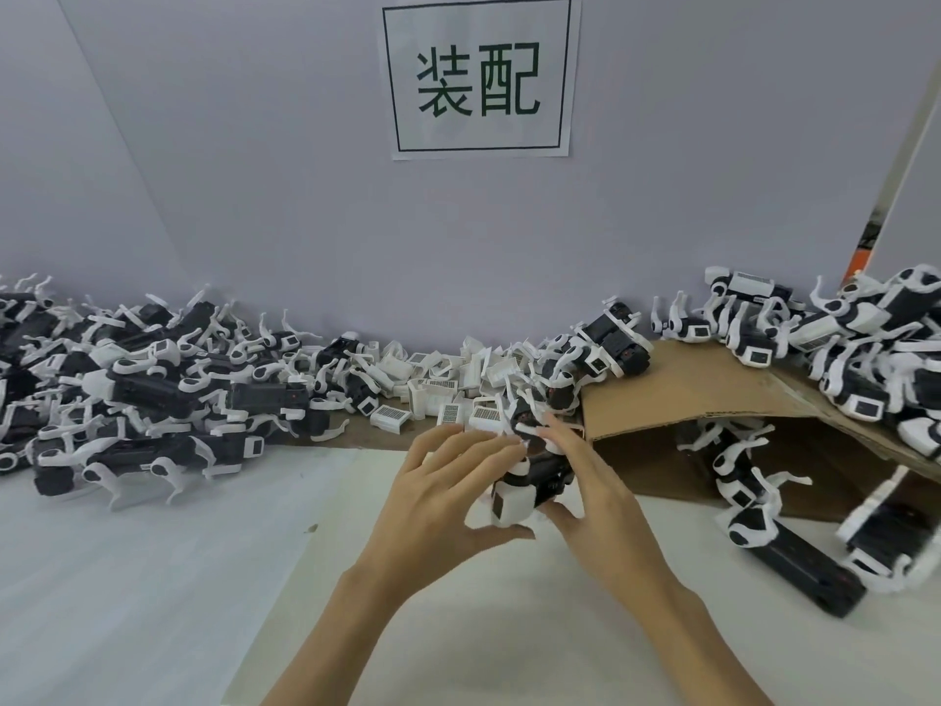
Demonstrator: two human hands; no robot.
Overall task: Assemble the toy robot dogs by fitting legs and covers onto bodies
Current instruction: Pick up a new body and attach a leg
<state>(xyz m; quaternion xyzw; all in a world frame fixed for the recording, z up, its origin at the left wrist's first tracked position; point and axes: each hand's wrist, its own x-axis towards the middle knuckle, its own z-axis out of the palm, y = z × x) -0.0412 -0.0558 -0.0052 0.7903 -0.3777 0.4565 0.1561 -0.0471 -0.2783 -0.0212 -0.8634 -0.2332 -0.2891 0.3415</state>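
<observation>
A white table fills the lower half of the head view, and a pale grey wall rises behind it. On the wall at twelve o'clock hangs a white paper sign with two dark green characters inside a thin frame. A second white sheet lies on the table under the person's forearms.

Near the middle of the view both hands meet around one toy dog body, black with white ends, held above the table. The left hand has its thumb under the white end and its fingers spread across the top. The right hand grips the body from the three o'clock side, fingers curled over the top end. The two hands are close together, both clamped on the same piece.

At nine o'clock a big heap of black bodies with white legs runs along the foot of the wall. Just beyond the hands, toward twelve o'clock, lies a pile of small white covers. At two o'clock a brown cardboard sheet slopes up like a ramp, with another heap of dogs with white covers on its upper part. More dogs lie under and in front of the cardboard at three o'clock.
</observation>
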